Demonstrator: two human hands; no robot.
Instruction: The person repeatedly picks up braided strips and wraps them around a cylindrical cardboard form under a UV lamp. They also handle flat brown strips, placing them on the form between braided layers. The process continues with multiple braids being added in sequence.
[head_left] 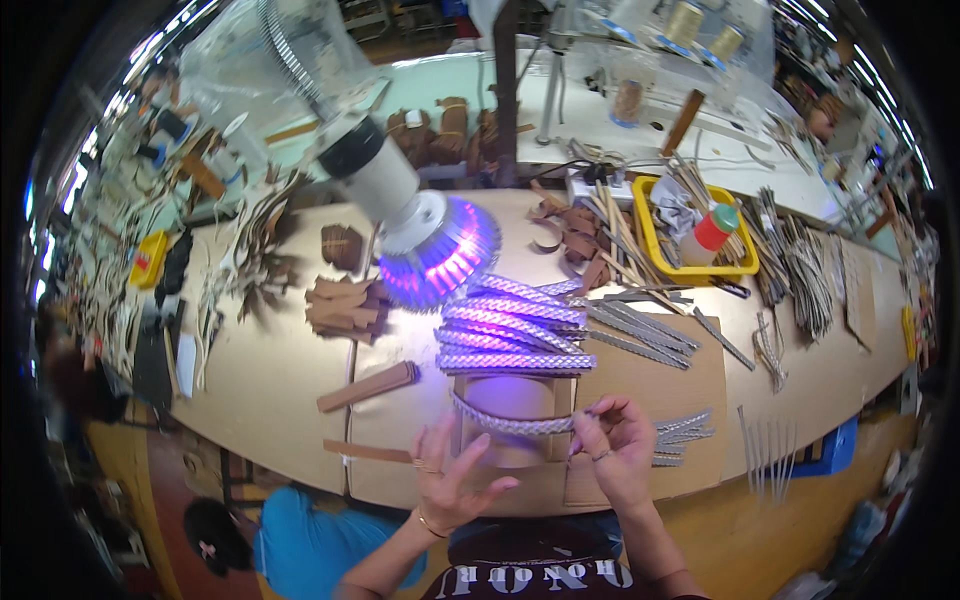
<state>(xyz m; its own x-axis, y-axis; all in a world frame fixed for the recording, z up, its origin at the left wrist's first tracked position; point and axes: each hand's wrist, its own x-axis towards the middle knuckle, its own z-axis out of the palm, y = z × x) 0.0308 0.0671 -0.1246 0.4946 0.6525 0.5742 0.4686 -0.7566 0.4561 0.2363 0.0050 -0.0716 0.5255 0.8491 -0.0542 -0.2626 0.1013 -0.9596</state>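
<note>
Braided strap [512, 424], a narrow woven strip bowed into a shallow curve, spans both hands above a cardboard sheet [640, 375]. Right hand [615, 450] pinches its right end between thumb and fingers. Left hand [450, 470] lies open, fingers spread, touching the left end. It appears light, limp and flexible; support both ends. Matching straps [515, 330] lie stacked just beyond the hands under a violet lamp [440, 250].
</note>
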